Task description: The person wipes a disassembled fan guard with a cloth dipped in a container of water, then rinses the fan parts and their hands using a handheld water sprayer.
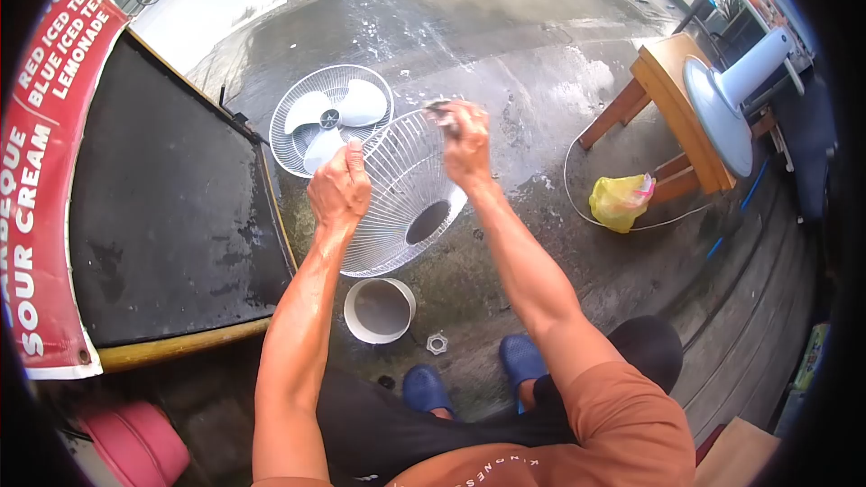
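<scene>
My left hand (340, 191) is closed on the left rim of a white wire fan grille (397, 176), which is held tilted above the wet floor. At the grille's upper right rim, my right hand (467, 149) is closed around a small crumpled greyish cloth or pad (440, 112), too blurred to tell which. A dark round disc (428, 223) forms the grille's centre. Behind it, on the ground, lies another round grille with white fan blades (364, 103) in it. Below the held grille stands a white bucket (351, 325) with murky liquid. Beside that lies a small ring-shaped nut (437, 344).
A black board (171, 189) with a red banner (50, 153) borders the left. To the right, a pale blue fan stand (717, 108) leans across a wooden stool (663, 81), with a cord and yellow plastic bag (618, 204) nearby. A pink tub (135, 442) sits lower left.
</scene>
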Available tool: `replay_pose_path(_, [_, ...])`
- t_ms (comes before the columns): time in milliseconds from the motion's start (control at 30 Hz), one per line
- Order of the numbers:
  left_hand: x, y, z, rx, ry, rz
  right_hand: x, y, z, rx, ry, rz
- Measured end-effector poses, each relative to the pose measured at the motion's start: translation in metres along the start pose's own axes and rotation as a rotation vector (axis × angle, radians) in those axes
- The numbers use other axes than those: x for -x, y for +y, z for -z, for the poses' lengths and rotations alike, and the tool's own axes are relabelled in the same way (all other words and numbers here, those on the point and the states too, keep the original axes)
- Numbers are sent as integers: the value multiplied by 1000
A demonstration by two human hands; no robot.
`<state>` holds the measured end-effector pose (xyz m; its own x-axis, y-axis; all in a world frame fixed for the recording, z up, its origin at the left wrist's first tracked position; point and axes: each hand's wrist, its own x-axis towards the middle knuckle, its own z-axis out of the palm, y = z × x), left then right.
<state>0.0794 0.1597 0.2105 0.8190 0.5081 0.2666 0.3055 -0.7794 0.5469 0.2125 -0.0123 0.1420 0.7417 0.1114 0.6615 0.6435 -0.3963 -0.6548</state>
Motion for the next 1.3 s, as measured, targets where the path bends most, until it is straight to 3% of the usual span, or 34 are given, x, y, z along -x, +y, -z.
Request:
replay_pose_path(167, [-3, -12, -5, 62, 86, -10, -6, -73, -18, -71, -153, 343])
replay_pose_path(267, [-1, -14, 1, 99, 59, 56, -4, -60, -21, -85, -118, 316])
replay_pose_path(367, [1, -22, 3, 107, 59, 53, 5, -40, -18, 9, 44, 164])
replay_pose_path(467, [1, -34, 5, 144, 69, 49, 24, 4, -13, 47, 68, -87])
replay_pose_path(600, [1, -39, 9, 98, 60, 67, 61, 29, -23, -232, 82, -402])
replay_pose_path(700, [2, -42, 5, 49, 83, 52, 71, -14, -37, -115, 108, -200])
replay_pose_path(900, [-2, -52, 5, 90, 165, 112, 113, -96, -43, -102, -233, 57])
replay_pose_path(933, [0, -54, 5, 94, 149, 111, 114, -92, -42, -38, -270, 59])
replay_pose_path(1033, [1, -61, 8, 91, 144, 59, 109, -61, -45, -126, -89, -6])
replay_pose_path(1167, [5, -62, 18, 37, 62, 57, 87, 6, -45, -17, 178, -271])
replay_pose_path(1200, [7, -61, 21, 77, 51, 55, 80, 23, -37, -158, 177, -363])
replay_pose_path(1233, [10, -59, 23, 121, 35, 49, 76, 48, -33, -8, 143, -360])
replay_pose_path(1300, [15, -61, 25, 176, 43, 3, 70, 99, -31, -522, 81, -394])
